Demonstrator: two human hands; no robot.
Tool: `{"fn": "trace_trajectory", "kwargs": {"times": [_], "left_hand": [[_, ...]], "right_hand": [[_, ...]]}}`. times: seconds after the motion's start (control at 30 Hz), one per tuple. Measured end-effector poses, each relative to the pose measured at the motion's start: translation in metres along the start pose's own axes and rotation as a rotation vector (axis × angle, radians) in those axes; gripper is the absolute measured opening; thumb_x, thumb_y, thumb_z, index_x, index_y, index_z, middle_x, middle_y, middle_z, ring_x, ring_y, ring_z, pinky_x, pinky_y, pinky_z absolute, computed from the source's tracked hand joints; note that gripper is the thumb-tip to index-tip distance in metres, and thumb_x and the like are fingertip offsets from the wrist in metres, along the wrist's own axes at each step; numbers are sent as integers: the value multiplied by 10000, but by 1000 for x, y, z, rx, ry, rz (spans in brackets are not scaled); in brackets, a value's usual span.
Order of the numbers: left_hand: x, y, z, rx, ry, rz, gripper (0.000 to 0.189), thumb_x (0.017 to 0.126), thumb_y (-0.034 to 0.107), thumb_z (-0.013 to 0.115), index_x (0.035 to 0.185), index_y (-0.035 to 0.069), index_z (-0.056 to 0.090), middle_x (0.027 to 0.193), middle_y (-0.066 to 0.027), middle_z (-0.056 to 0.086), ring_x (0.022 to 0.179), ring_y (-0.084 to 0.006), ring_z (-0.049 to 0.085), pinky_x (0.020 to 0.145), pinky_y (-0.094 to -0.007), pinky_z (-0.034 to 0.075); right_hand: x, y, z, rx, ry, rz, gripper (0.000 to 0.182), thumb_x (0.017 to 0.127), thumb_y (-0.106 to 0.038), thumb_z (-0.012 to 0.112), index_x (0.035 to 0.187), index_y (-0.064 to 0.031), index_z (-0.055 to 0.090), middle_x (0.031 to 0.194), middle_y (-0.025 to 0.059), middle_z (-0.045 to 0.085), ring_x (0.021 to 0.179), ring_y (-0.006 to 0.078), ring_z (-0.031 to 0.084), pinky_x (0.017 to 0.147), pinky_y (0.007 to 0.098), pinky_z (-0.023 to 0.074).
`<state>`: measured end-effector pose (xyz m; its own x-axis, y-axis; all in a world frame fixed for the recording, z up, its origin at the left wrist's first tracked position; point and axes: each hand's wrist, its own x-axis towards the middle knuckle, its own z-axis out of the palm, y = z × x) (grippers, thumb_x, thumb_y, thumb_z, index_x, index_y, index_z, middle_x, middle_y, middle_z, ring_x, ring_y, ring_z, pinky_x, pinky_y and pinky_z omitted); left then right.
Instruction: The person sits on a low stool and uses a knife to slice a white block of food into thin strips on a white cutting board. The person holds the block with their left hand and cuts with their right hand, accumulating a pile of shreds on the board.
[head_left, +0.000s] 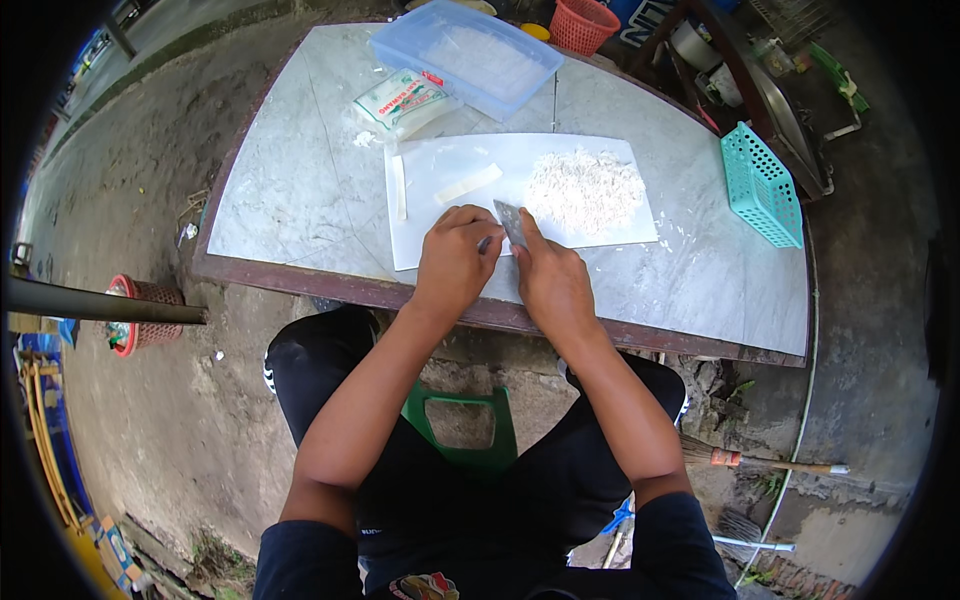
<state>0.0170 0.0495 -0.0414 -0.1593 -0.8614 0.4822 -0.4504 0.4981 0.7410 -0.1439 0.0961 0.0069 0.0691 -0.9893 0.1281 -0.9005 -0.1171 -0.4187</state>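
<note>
My right hand (556, 281) is closed around a knife, its index finger laid along the flat grey blade (510, 219). Close beside the blade, my left hand (457, 251) has its fingers curled together. Something small and dark shows at its thumb, but what those fingers hold is hidden. Both hands are over the near edge of a white cutting board (427, 161). Two flat, pale strips lie on the board: one upright strip (400, 187) at its left edge and one slanted strip (469, 184) beyond my left hand. To the right spreads a pile of chopped white pieces (586, 191).
Behind the board are a printed plastic packet (405, 103) and a translucent blue tub (465, 52) with white contents. A turquoise basket (761, 187) stands at the table's right edge. White crumbs lie on the marbled tabletop (292, 187). A red basket (583, 26) is at the back.
</note>
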Motion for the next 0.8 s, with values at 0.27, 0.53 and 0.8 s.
{"fn": "trace_trajectory", "kwargs": {"times": [0.27,0.53,0.8], "left_hand": [[6,3,-2,51,-51,-2,99,833,2,827,928,31,828,1000,-107,783,882,-311,753,779,-401,608],[4,1,0,7,-2,-28,90,858,22,845,944,21,820,998,-116,785,856,-305,757,734,-392,610],[0,-5,1,11,9,23,97,869,48,849,955,21,814,1017,-109,790,927,-314,750,808,-414,600]], "right_hand": [[4,-10,2,-97,-4,78,479,1084,-201,599,1533,-35,591,857,254,753,758,452,760,695,555,618],[4,2,-2,-80,36,79,481,1083,-205,611,1527,-22,591,856,255,755,759,451,760,699,555,615],[-1,4,-5,-2,28,8,475,1058,-173,648,1493,13,611,816,272,745,742,466,751,693,559,608]]}}
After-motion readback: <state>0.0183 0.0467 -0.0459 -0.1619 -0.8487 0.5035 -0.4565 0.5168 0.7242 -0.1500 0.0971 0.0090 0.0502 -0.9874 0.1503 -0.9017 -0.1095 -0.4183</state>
